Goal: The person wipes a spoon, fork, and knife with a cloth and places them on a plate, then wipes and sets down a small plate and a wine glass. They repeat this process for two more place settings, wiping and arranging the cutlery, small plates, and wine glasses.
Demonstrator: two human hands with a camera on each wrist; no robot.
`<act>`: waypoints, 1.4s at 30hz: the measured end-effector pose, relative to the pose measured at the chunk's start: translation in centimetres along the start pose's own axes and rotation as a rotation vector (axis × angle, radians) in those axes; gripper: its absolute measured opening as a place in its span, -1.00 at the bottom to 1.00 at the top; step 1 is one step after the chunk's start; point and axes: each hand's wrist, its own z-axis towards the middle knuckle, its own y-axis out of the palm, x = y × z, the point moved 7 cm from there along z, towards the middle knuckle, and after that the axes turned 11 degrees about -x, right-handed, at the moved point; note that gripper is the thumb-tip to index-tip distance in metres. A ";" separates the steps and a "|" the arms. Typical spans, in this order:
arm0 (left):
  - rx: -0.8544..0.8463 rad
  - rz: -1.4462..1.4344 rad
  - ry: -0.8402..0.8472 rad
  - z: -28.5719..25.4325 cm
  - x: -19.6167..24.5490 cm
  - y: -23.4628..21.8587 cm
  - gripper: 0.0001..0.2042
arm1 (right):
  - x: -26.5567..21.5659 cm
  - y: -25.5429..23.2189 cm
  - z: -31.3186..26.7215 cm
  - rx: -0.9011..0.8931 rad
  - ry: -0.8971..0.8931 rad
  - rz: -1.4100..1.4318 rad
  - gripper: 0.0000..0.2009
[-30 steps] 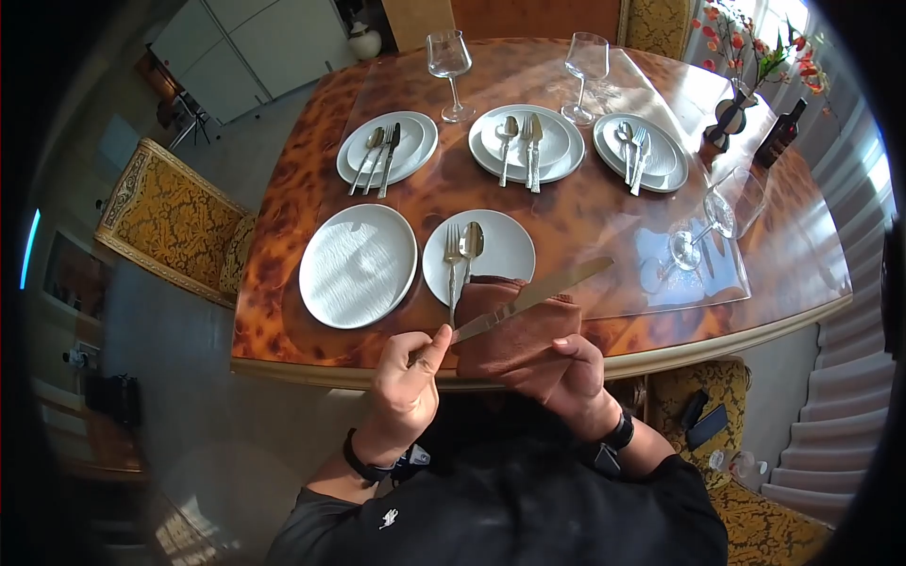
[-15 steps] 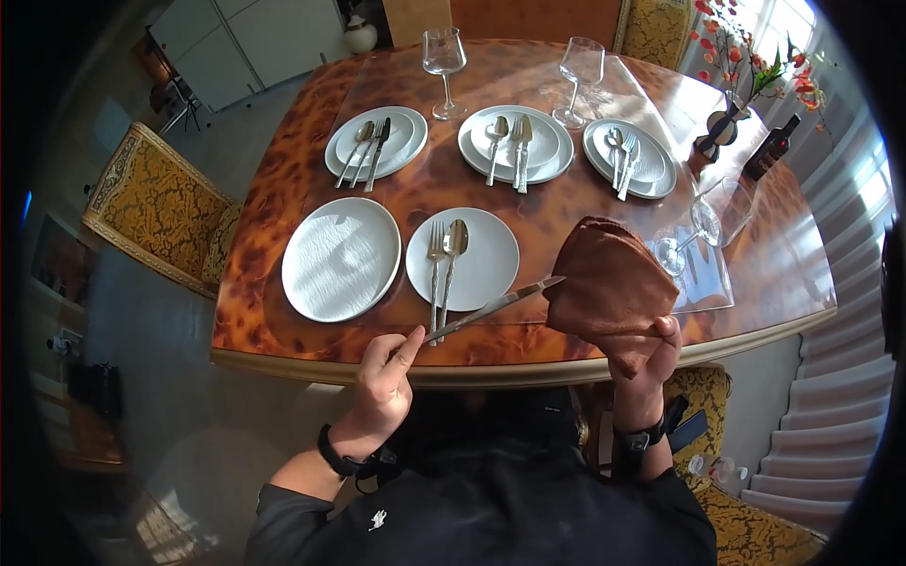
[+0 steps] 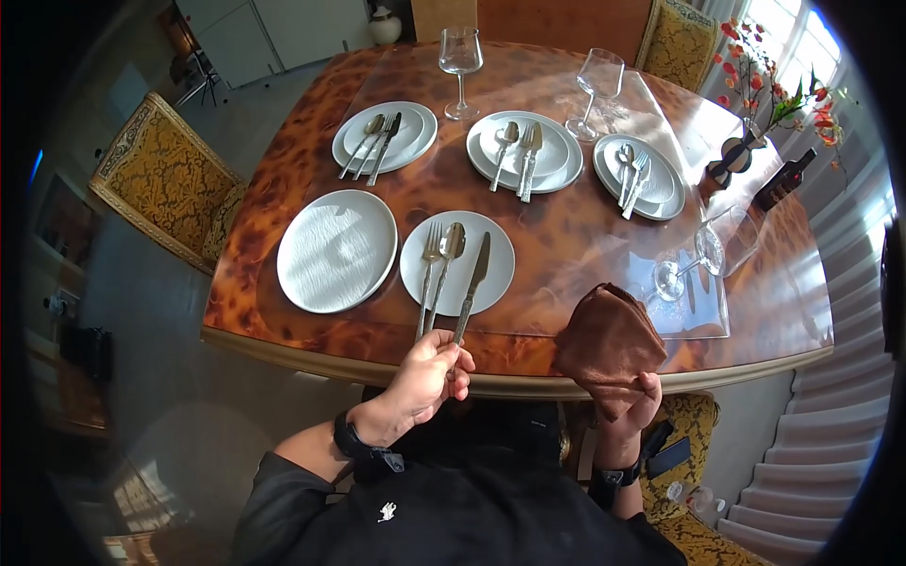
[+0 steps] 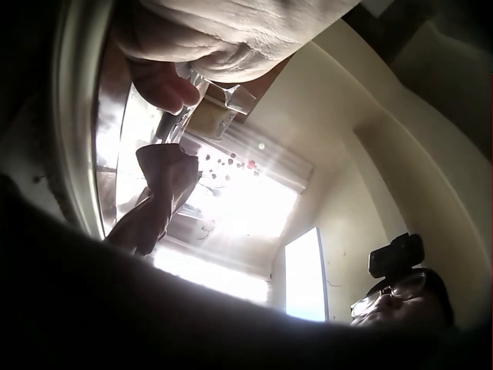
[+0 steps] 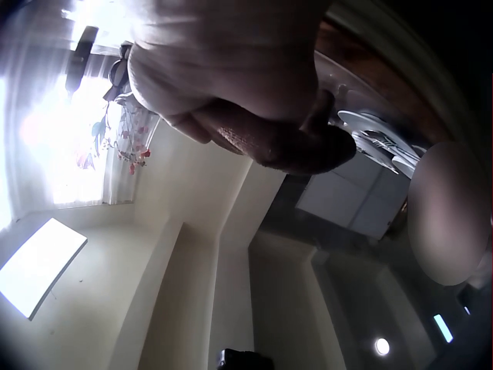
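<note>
Left hand (image 3: 427, 382) pinches knife (image 3: 475, 283) by its handle, blade over small plate (image 3: 415, 272) | right hand (image 3: 634, 415) grips brown napkin (image 3: 612, 344)

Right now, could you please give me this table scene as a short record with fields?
left hand: pinches the knife by its handle
knife blade: over the near cutlery plate; contact unclear
right hand: holds a brown cloth
near cutlery plate: fork and spoon, left of the knife
textured plate: left of the cutlery plate
far settings: three plate stacks with cutlery
stemmed glasses: three
right side: dark bottle, vase with red sprigs
</note>
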 end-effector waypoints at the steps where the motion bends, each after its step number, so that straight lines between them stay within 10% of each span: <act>1: 0.002 -0.009 0.001 0.2 -0.1 0.1 -0.92 | -0.1 -0.2 -0.1 0.010 -0.003 0.012 -0.46; 42: -0.180 -0.578 -0.045 -0.2 -2.5 -1.2 -0.77 | 2.8 -0.6 -1.4 0.119 0.160 -0.080 -0.37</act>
